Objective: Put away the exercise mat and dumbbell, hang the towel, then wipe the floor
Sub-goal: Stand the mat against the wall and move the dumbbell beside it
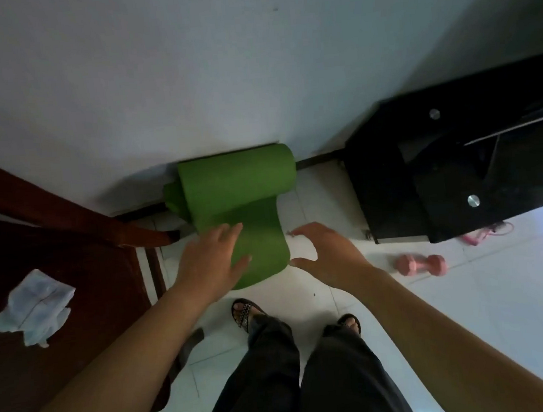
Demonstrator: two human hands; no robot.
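Observation:
A green exercise mat [238, 182] lies mostly rolled against the base of the white wall, with a loose flap trailing toward me over the white tiled floor. My left hand [211, 263] hovers over the flap's left edge, fingers apart, holding nothing. My right hand [327, 253] is open just right of the flap's end, apart from it. A pink dumbbell [421, 265] lies on the floor to the right. A crumpled pale blue-white towel [34, 308] rests on the dark brown surface at the left.
A black glass-topped cabinet [457, 169] stands on the right against the wall, with a pink cord [486, 233] at its foot. A dark wooden furniture leg [100, 220] slants in from the left. My sandalled feet [246, 311] stand just behind the mat.

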